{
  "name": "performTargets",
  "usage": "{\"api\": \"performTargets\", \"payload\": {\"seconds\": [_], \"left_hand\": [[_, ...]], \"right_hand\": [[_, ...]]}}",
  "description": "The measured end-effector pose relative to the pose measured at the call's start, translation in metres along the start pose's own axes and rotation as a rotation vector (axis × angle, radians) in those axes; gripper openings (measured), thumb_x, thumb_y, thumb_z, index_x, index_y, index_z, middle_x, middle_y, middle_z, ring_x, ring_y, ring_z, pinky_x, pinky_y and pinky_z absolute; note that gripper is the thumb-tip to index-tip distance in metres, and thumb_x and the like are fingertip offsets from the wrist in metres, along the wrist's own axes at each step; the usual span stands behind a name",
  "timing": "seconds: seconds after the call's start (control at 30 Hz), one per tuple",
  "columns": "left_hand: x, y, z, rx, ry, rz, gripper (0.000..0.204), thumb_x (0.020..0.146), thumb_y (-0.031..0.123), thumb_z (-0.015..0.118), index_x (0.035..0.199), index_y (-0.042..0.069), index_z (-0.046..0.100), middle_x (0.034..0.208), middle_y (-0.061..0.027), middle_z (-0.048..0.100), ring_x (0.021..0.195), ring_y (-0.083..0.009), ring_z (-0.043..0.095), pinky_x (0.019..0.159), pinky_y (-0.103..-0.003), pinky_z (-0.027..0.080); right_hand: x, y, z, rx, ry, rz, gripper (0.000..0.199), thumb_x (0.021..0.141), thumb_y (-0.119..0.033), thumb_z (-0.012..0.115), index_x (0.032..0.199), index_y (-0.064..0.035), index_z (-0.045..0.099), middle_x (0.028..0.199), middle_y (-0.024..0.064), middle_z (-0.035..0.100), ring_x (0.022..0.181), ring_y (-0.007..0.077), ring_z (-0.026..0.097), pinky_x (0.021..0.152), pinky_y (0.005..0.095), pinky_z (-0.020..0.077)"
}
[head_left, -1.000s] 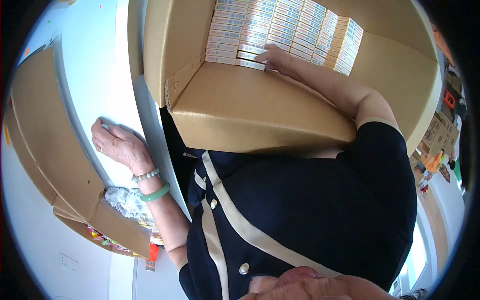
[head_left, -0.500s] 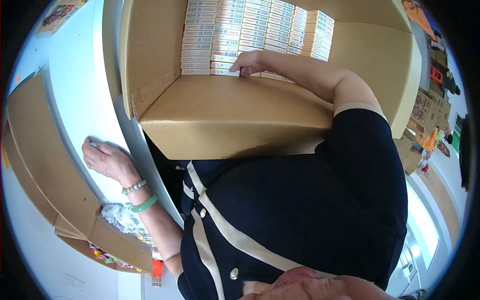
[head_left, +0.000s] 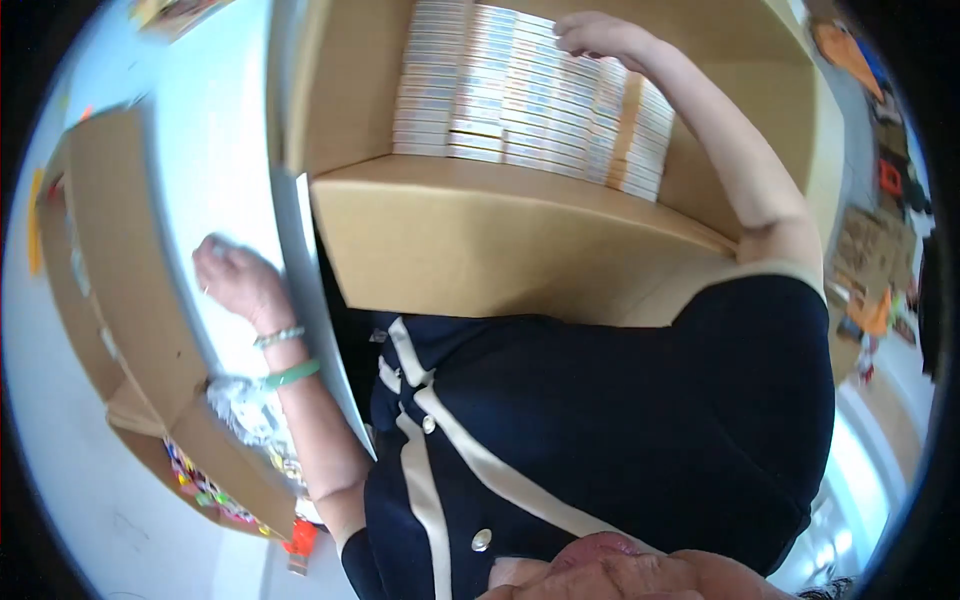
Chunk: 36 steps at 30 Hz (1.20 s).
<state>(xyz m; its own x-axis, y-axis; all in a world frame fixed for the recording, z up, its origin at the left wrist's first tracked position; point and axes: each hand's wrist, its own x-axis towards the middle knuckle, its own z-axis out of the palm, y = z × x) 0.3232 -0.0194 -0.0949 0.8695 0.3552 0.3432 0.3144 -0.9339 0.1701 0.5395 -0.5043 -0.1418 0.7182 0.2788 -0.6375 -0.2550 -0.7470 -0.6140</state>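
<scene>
The pale desk (head_left: 215,130) ran along my left, and a large carton (head_left: 430,240) stood open before me. A second carton (head_left: 135,220) stood farther left. Inside the large carton, small white boxes (head_left: 545,110) stood stacked in close columns. My right hand (head_left: 605,42) was over the far part of those stacks — fingers half open, loosely bent, holding nothing; whether they touched a box, I could not tell. My left hand (head_left: 242,285) was at the desk — fingers slackly curled, also empty. A green bangle (head_left: 292,376) circled that forearm.
</scene>
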Motion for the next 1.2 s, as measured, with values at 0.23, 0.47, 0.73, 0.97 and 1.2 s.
{"api": "performTargets", "payload": {"seconds": [0.23,0.47,0.73,0.97,1.2], "left_hand": [[-0.027,0.022,-0.032,-0.27,0.132,0.132,0.029,0.076,-0.005,0.053,0.104,0.001,0.055,0.105,-0.0215,0.055,0.111,-0.0413,0.05,0.089,-0.045,0.046],[-0.08,0.041,-0.12,-0.503,0.081,0.271,0.03,0.072,-0.003,0.06,0.101,0.001,0.055,0.102,-0.0175,0.057,0.08,-0.0287,0.058,0.083,-0.038,0.049],[-0.231,-0.054,-0.212,0.095,0.476,-0.452,0.023,0.074,0.0,0.064,0.098,0.002,0.062,0.102,-0.0165,0.059,0.082,-0.0271,0.061,0.073,-0.034,0.05],[-0.339,-0.14,-0.248,0.719,0.582,-1.068,0.04,0.077,0.02,0.066,0.112,0.002,0.057,0.109,-0.0212,0.056,0.096,-0.0351,0.057,0.082,-0.044,0.046],[-0.391,-0.187,-0.24,0.047,0.594,-1.558,0.078,0.07,0.026,0.075,0.13,-0.004,0.036,0.11,-0.0231,0.052,0.1,-0.0399,0.053,0.088,-0.044,0.043]], "right_hand": [[-0.08,-0.184,0.023,0.028,-0.161,-0.311,0.039,0.084,-0.019,0.061,0.119,-0.002,0.054,0.106,0.0055,0.059,0.102,0.0135,0.054,0.091,0.0268,0.042],[-0.14,-0.285,0.061,-0.174,-0.365,-0.571,0.049,0.082,-0.022,0.063,0.125,-0.0016,0.052,0.116,0.0092,0.058,0.106,0.0178,0.054,0.095,0.031,0.0403],[-0.195,-0.368,0.244,-0.631,-0.775,-0.918,0.036,0.08,0.001,0.056,0.117,0.0007,0.055,0.108,0.0097,0.06,0.099,0.0195,0.056,0.089,0.0307,0.0439],[-0.252,-0.411,0.393,-1.122,-0.91,-1.497,0.034,0.081,-0.003,0.058,0.115,-0.0037,0.055,0.113,0.0152,0.059,0.103,0.033,0.057,0.089,0.0394,0.0467],[-0.263,-0.413,0.492,-1.06,-1.069,-1.556,0.034,0.082,-0.005,0.059,0.115,-0.0059,0.056,0.114,0.0148,0.059,0.101,0.0323,0.058,0.089,0.0395,0.0458]]}}
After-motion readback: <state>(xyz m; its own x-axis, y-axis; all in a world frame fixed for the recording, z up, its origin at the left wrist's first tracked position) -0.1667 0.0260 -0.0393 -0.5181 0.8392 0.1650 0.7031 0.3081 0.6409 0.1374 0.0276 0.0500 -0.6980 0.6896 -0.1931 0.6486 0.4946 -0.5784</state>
